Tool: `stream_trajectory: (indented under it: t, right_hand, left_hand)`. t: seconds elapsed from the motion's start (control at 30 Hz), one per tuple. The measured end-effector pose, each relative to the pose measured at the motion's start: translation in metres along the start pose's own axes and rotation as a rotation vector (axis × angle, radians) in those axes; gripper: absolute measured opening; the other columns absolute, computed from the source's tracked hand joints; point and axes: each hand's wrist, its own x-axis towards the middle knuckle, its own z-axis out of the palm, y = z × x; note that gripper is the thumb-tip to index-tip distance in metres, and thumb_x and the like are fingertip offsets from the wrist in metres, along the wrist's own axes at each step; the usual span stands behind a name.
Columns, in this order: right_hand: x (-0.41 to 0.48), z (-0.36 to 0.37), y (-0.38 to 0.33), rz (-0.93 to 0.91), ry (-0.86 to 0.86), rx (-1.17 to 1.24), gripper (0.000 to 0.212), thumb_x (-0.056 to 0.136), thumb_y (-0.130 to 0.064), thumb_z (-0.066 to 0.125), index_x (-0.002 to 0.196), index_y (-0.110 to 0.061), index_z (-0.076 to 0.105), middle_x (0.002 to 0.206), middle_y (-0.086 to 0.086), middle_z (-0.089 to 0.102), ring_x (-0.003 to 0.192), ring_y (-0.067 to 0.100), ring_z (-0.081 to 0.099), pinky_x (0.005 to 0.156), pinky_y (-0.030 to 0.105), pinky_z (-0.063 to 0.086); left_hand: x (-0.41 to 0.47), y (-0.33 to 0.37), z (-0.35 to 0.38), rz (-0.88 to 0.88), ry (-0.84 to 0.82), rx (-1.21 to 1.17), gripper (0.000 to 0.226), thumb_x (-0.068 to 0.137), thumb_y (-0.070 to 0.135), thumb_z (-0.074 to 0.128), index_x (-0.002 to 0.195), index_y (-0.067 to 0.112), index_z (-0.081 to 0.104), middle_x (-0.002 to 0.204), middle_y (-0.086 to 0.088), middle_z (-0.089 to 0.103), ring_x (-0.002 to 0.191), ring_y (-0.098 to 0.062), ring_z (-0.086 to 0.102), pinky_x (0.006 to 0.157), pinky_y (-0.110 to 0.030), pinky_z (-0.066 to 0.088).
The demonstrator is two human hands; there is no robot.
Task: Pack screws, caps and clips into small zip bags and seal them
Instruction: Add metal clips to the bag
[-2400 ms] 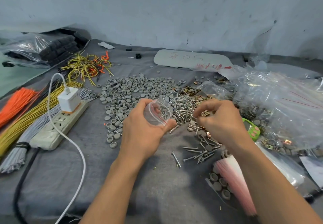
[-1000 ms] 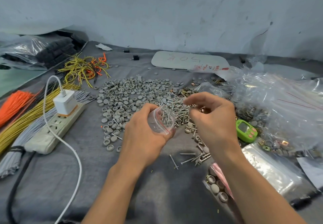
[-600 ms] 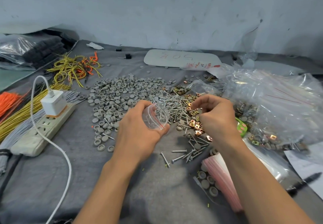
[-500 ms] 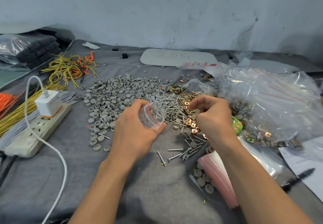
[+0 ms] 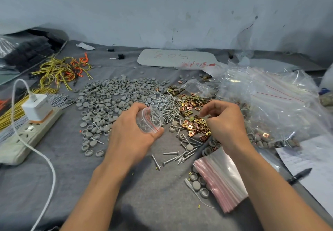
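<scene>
One small zip bag (image 5: 149, 121) sits in the left hand (image 5: 133, 137), just above the grey cloth (image 5: 153, 203) and right beside the pile of screws (image 5: 167, 104). Its mouth is open and a few screws show inside it. A second ago the right hand (image 5: 225, 122) was up by the mouth of the bag. Now it has gone back down to the shiny clips (image 5: 194, 124), which lie just to the right of the screws. The bag has stayed in the same grip all this time. That looks like one drop into the bag is done and the hand is going for more, so the bag is likely not full yet and not ready to be sealed. The left hand grips the bag with fingers curled over the top and the thumb below. The right hand is palm down over the clips, fingers bent, thumb and first finger close together. Whether it pinches a clip cannot be told. The two hands are apart, with screws and clips between them. Lots of grey caps (image 5: 111, 95) are spread to the left of the screws. A stack of empty bags (image 5: 221, 178) lies under the right forearm, and a big clear bag (image 5: 270, 103) is off to the right. A power strip (image 5: 27, 135) lies far to the left.
</scene>
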Motion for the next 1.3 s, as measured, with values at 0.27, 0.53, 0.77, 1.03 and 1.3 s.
stream_trajectory:
  t: [0.27,0.53,0.77,1.03,1.3]
  right_hand:
    - [0.000,-0.002,0.003,0.023,-0.048,-0.049,0.059,0.072,0.020,0.050,0.069,-0.033,0.075,0.074,-0.011,0.073,0.081,0.014,0.068,0.074,0.041,0.058]
    - [-0.004,0.001,-0.003,0.030,-0.074,-0.049,0.055,0.073,0.020,0.049,0.069,-0.028,0.075,0.069,-0.004,0.071,0.054,0.003,0.055,0.047,0.023,0.041]
    - [-0.010,0.003,-0.011,-0.020,-0.103,-0.108,0.050,0.073,0.026,0.050,0.071,-0.019,0.073,0.067,-0.004,0.057,0.049,0.002,0.053,0.036,0.010,0.031]
    - [-0.008,0.008,-0.008,-0.047,-0.129,-0.160,0.036,0.082,0.010,0.071,0.069,-0.024,0.074,0.064,-0.012,0.067,0.058,-0.001,0.061,0.052,0.015,0.043]
    - [-0.010,0.007,-0.010,-0.053,-0.130,-0.180,0.037,0.080,0.007,0.076,0.066,-0.028,0.076,0.062,-0.017,0.072,0.061,-0.006,0.067,0.051,0.008,0.046]
  left_hand:
    - [0.000,0.000,0.003,-0.012,-0.029,0.016,0.056,0.066,0.057,0.088,0.105,0.049,0.048,0.105,0.020,0.064,0.092,0.007,0.053,0.068,-0.014,0.030]
    - [0.000,0.000,0.003,-0.012,-0.036,0.009,0.056,0.065,0.060,0.085,0.106,0.049,0.049,0.104,0.022,0.064,0.093,0.009,0.053,0.068,-0.014,0.030]
    - [0.001,-0.002,0.001,-0.010,-0.023,0.016,0.056,0.065,0.057,0.089,0.104,0.048,0.049,0.101,0.022,0.064,0.090,0.008,0.053,0.067,-0.013,0.031]
    - [-0.001,0.000,-0.003,-0.013,-0.009,0.016,0.057,0.064,0.055,0.091,0.103,0.050,0.049,0.097,0.027,0.062,0.085,0.013,0.052,0.064,-0.010,0.030]
    - [-0.002,-0.001,-0.004,-0.013,-0.008,-0.003,0.055,0.066,0.052,0.091,0.105,0.046,0.052,0.098,0.024,0.063,0.087,0.008,0.055,0.065,-0.014,0.034]
